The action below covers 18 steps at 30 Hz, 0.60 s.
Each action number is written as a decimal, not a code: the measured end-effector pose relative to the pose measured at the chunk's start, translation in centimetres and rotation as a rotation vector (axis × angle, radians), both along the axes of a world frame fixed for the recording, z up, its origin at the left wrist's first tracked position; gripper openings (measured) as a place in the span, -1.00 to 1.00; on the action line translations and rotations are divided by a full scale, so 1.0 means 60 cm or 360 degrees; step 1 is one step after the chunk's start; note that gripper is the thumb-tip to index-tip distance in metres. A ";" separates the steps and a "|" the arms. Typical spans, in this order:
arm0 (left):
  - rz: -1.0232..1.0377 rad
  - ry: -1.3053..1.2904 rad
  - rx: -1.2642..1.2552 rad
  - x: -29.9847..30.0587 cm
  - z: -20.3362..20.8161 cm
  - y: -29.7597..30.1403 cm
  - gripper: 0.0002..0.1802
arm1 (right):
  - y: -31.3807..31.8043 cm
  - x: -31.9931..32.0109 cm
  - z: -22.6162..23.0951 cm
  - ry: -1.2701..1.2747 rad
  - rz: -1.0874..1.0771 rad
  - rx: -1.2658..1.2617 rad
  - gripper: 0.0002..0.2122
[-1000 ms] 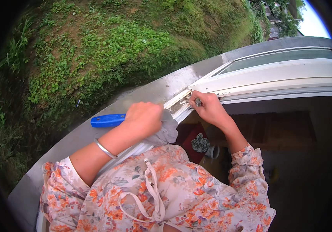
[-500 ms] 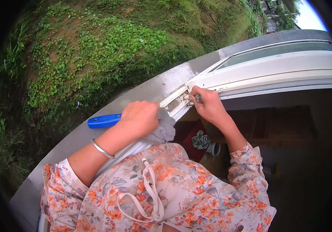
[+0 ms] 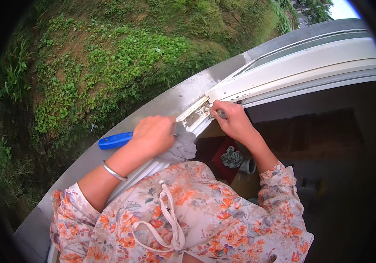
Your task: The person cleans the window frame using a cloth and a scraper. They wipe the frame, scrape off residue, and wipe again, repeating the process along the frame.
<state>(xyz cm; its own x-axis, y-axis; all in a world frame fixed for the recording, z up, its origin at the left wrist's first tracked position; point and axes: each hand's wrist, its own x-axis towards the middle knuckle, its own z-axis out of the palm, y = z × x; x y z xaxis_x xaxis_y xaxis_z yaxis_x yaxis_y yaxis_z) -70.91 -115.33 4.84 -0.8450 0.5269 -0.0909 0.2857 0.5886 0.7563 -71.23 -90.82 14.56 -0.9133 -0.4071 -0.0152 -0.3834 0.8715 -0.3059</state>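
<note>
A putty knife with a blue handle is gripped in my left hand, its metal blade pointing right toward the white window track. A grey cloth lies bunched against that hand, over the frame; whether the fingers also hold it is hidden. My right hand is closed around a slim tool with a round metallic end; its exact kind is unclear. The tool's tip is at the dirty, crumbly patch in the track, close to the sash corner.
The white sliding sash runs off to the right. Along the outside is a grey concrete ledge, with a green slope beyond. Inside, below the sill, are a red surface, a crumpled grey-green cloth and a white cup-like object.
The view has shifted slightly, so the sash appears higher. My right hand has moved a little along the track toward my left hand. Both hands keep their grips.
</note>
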 end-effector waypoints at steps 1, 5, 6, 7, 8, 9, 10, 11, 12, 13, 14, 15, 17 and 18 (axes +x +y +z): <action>-0.0008 -0.0007 -0.0009 0.000 0.005 -0.001 -0.91 | 0.009 -0.003 -0.009 0.0072 0.0005 0.0053 -0.93; 0.0025 0.0002 -0.0042 0.003 0.009 0.000 -0.90 | 0.003 -0.004 0.002 -0.0214 -0.0050 -0.0036 -0.93; 0.0032 -0.0002 -0.0051 0.002 0.007 0.000 -0.90 | -0.004 -0.005 0.011 -0.0359 -0.0092 -0.0107 -0.93; 0.0041 -0.0007 -0.0061 -0.001 0.002 0.000 -0.90 | -0.012 -0.012 0.018 -0.0232 -0.0054 -0.0083 -0.93; 0.0033 -0.0008 -0.0061 -0.001 0.001 0.001 -0.90 | -0.018 -0.017 0.024 -0.0102 -0.0033 -0.0053 -0.92; 0.0025 0.0000 -0.0054 0.000 0.000 0.002 -0.90 | -0.015 -0.025 0.020 0.0046 -0.0002 0.0027 -0.93; 0.0020 0.0009 -0.0047 0.001 0.000 0.002 -0.90 | -0.009 -0.032 0.013 0.0081 -0.0015 0.0114 -0.93; 0.0023 0.0014 -0.0043 0.001 0.000 0.001 -0.89 | -0.006 -0.040 0.003 0.0111 -0.0018 0.0197 -0.93; 0.0017 0.0027 -0.0043 0.000 0.000 0.001 -0.90 | -0.006 -0.047 -0.002 0.0142 -0.0020 0.0281 -0.93; 0.0011 0.0040 -0.0043 0.000 0.000 0.000 -0.90 | -0.011 -0.053 -0.003 0.0069 -0.0088 0.0385 -0.90; 0.0005 0.0048 -0.0041 0.001 0.000 0.001 -0.90 | -0.012 -0.062 -0.010 0.0057 -0.0076 0.0476 -0.90; 0.0004 0.0044 -0.0044 0.001 0.000 0.001 -0.90 | -0.011 -0.073 -0.021 0.0047 -0.0064 0.0568 -0.89; 0.0008 0.0032 -0.0050 0.000 0.000 0.001 -0.90 | -0.016 -0.084 -0.036 0.0052 -0.0050 0.0692 -0.88; 0.0013 0.0033 -0.0043 0.000 -0.002 0.001 -0.90 | -0.021 -0.087 -0.042 0.0068 -0.0048 0.0724 -0.88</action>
<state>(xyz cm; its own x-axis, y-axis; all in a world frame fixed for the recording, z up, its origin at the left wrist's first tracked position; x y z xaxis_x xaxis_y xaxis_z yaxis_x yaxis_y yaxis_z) -70.90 -115.26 4.70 -0.8512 0.5175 -0.0873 0.2964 0.6113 0.7338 -76.46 -92.10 12.07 -0.9284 -0.3407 -0.1482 -0.3595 0.9246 0.1264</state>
